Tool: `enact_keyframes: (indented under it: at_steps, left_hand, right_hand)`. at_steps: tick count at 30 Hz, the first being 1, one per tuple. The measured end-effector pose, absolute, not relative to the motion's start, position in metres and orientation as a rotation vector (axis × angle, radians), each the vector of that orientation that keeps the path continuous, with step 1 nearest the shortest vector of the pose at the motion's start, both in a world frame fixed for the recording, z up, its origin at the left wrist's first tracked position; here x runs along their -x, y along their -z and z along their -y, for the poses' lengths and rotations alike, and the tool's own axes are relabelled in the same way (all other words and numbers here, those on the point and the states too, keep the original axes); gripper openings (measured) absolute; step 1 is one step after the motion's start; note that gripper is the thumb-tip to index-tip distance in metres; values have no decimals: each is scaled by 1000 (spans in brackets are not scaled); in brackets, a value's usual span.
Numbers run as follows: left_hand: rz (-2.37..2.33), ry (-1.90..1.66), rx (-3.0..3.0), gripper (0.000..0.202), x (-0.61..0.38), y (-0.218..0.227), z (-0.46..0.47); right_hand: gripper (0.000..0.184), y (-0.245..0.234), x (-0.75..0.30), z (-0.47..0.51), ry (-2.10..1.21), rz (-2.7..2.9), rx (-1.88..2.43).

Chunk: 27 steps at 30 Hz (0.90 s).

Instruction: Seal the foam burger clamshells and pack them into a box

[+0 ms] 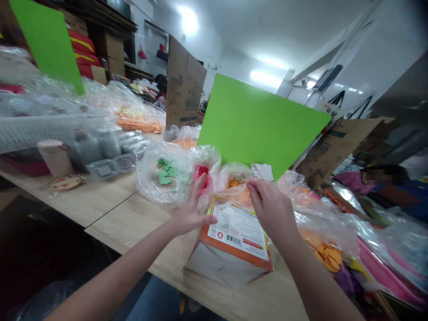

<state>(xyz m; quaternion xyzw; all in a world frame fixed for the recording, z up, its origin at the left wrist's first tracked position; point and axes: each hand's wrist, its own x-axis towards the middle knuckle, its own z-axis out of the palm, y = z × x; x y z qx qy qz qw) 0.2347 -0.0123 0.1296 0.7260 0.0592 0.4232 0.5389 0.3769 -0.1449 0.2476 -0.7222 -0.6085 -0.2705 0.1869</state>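
Observation:
An orange-edged plastic pack with a white label (pixel 238 232) lies on the wooden table (pixel 110 209) in front of me. My right hand (pixel 272 209) rests on its upper right part, fingers curled in a pinch at the pack's top edge. My left hand (pixel 191 208) is open, fingers stretched up against a clear bag holding red pieces (pixel 201 171) at the pack's left side. Beside it sits a clear bag of green cut-outs (pixel 166 174).
A bright green board (pixel 254 125) stands behind the bags, another green board (pixel 50 42) at far left. Clear plastic trays (pixel 112 156) and a beige cup (pixel 55 157) sit at left. Bags of orange and pink pieces (pixel 329 254) crowd the right. Cardboard sheets (pixel 182 89) stand behind.

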Motion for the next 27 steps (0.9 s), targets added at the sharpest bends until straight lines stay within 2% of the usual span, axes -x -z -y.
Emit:
enact_keyframes:
  at_steps: [2,5,7,8,10,12,16,22,27]
  left_hand:
    - [-139,-1070,-1709,96,-245,-155,5]
    - [-147,-1002,-1511,56,-261,-186,0]
    - [-197,-913,-1320,33,-267,-198,-1]
    - [-224,-872,-1229,29,-269,-202,-1]
    - [-257,-799,-1100,29,-270,-204,-1]
    - [-249,-763,-1077,30,-268,-202,-2]
    - [-201,-829,-1283,29,-261,-198,-1]
    - [-198,-876,-1618,21,-255,-194,-3]
    - [-164,-830,-1581,21,-256,-195,-2]
  right_hand:
    - [23,-259,-384,137,774,1741,2062]
    - [24,-273,-396,125,794,1793,2058]
    - [23,-275,-402,120,967,1793,1970]
    - [21,-272,-402,119,1139,1771,1864]
    - [15,-260,-398,118,1466,1756,1572]
    - [20,-243,-389,116,1561,1854,1340]
    - [31,-224,-374,102,1411,1927,1310]
    - [30,-227,-374,84,1416,1988,1278]
    - [22,-233,-368,88,1350,2000,1383]
